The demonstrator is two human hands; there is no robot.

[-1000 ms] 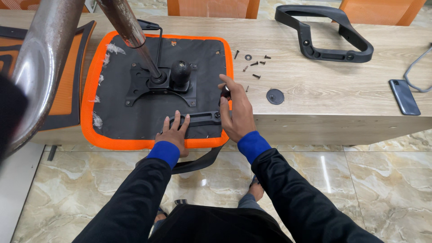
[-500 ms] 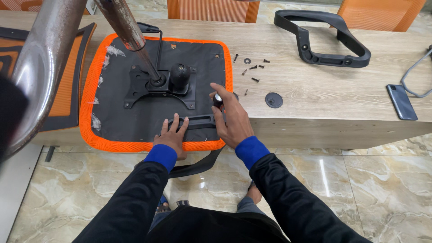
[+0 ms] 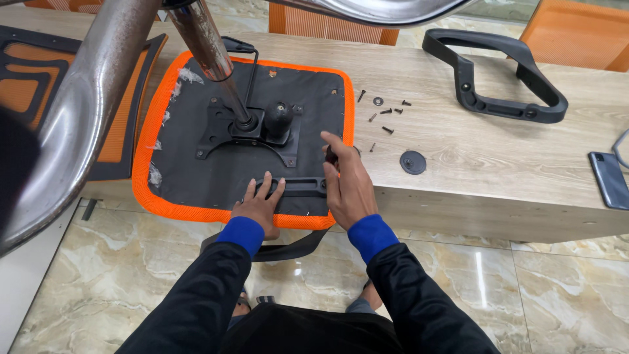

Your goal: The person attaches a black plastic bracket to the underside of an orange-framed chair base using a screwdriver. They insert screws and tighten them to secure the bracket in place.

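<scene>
the upturned chair seat [image 3: 196, 157], black underneath with an orange mesh border, lies on the near left part of the wooden table [image 3: 498, 164], its front edge hanging just over the table's rim. a black bracket bar [image 3: 291, 187] lies across the seat's near edge. the left hand [image 3: 259, 206] lies flat on the seat with fingers spread, the fingertips touching the bar's left end; it grips nothing. the right hand [image 3: 350, 183] rests over the bar's right end at the seat's corner, fingers curled around a small dark tool handle [image 3: 332, 157]; how tightly they pinch it cannot be told.

no packages, labels or signs can be made out on anything here.

compared with half a second ago, the right hand has slid a little nearer the seat's right corner, while the left hand has stayed on the bar.

both forearms, in black sleeves with blue cuffs, reach forward side by side from below.

at the seat's middle sits a black mounting plate [image 3: 252, 134] with a round black knob [image 3: 278, 118], and a chrome gas-lift column [image 3: 209, 59] rises from it toward the camera. right of the seat lie loose screws [image 3: 386, 115] and a round black cap [image 3: 413, 162]. farther off lies a black armrest loop [image 3: 498, 78], and a dark phone [image 3: 609, 180] is at the right edge.
</scene>
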